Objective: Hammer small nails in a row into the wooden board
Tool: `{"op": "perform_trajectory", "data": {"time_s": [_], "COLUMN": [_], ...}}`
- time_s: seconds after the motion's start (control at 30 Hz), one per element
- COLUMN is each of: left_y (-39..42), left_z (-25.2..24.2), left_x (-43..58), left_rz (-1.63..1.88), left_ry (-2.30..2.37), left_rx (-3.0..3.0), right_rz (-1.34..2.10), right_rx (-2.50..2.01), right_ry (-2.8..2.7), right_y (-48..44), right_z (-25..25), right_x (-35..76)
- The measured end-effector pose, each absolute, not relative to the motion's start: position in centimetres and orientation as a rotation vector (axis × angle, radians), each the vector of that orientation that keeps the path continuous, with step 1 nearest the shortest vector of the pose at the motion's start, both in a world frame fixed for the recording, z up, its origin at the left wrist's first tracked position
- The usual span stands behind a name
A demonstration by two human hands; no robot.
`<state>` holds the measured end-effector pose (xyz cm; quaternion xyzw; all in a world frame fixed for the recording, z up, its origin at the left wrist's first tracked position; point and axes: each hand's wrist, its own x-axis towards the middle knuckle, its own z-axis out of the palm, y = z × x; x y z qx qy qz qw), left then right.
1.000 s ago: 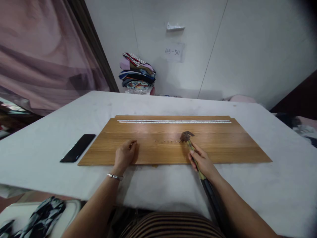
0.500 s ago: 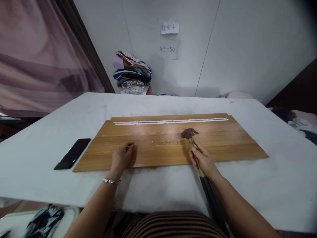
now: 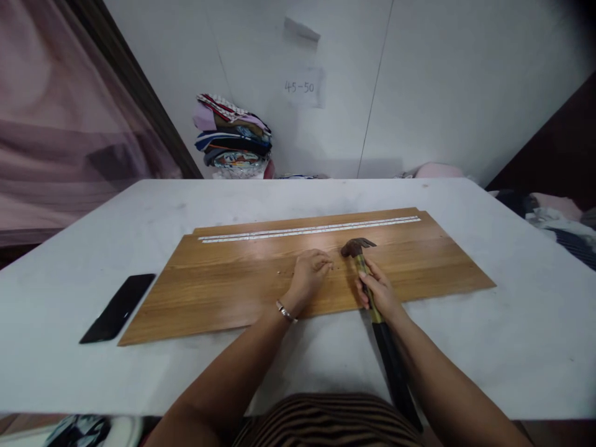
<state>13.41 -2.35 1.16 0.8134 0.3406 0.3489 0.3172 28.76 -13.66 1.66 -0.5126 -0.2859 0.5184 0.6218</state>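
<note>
A claw hammer (image 3: 366, 267) with a rusty head and a yellow and black handle is gripped high up the handle by my right hand (image 3: 379, 292). Its head hangs just above the wooden board (image 3: 223, 285). My left hand (image 3: 310, 272) is pinched closed over the middle of that board, left of the hammer head. Whatever sits between its fingertips is too small to make out. Small dark nail-like points stand in a row along the board, most of them hidden behind my left hand. Two white measuring strips (image 3: 311, 229) run along the board's far side.
A black phone (image 3: 118, 308) lies on the white table (image 3: 60, 292), left of the board. Folded clothes (image 3: 233, 136) are stacked behind the table against the wall. A paper marked "45-50" (image 3: 300, 87) hangs above. More cloth (image 3: 565, 226) lies at the right.
My left hand has moved right, from the board's left part to the row of small points near the hammer. The right hand still holds the hammer in nearly the same place. The view has shifted slightly.
</note>
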Motion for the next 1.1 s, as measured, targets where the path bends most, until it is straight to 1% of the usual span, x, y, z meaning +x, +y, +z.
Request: {"op": "perform_trajectory", "data": {"time_s": [0.1,0.2,1.1], "left_y": [-2.4,-2.5,-2.4], "left_z": [1.0,0.6,-0.1], "left_x": [15.3,15.9,15.5], "left_rz": [0.792,0.743,0.790], "left_ry": [0.926,0.963,0.911], "left_rx": [2.244,2.286,2.340], "right_rz": [1.199,1.203,1.209], "right_rx": [-1.165,-1.161,-1.201], "right_ry": [-0.631,-0.620,-0.650], "right_y": [-13.6,-13.6,-13.6], "right_z": [1.6,1.4,1.4], "right_x": [28.8,28.9,28.8]}}
